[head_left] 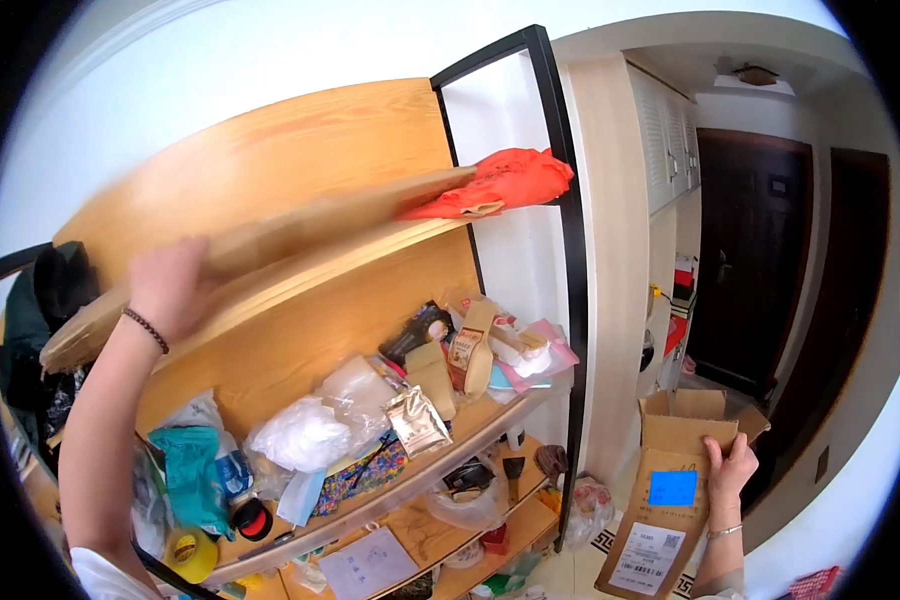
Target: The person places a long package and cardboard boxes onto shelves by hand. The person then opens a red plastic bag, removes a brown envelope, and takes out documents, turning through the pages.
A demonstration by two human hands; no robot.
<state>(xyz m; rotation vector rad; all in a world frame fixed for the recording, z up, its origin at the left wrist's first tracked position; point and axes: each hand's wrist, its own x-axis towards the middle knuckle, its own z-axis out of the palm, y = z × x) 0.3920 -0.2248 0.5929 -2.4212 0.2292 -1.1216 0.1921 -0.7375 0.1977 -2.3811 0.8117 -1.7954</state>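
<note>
Down lower right, clutching a box (660,514) with a too-tiny-to-read label (647,557) in right hand (732,470); mid-left, with raised arm (100,440), gripping flat cardboard (310,228) in left hand (170,285).

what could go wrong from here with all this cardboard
The flat cardboard at the left hand could nudge the red bag near its far end off the top shelf. The open-flapped box, gripped near its top by only the right hand, might slip.
</note>
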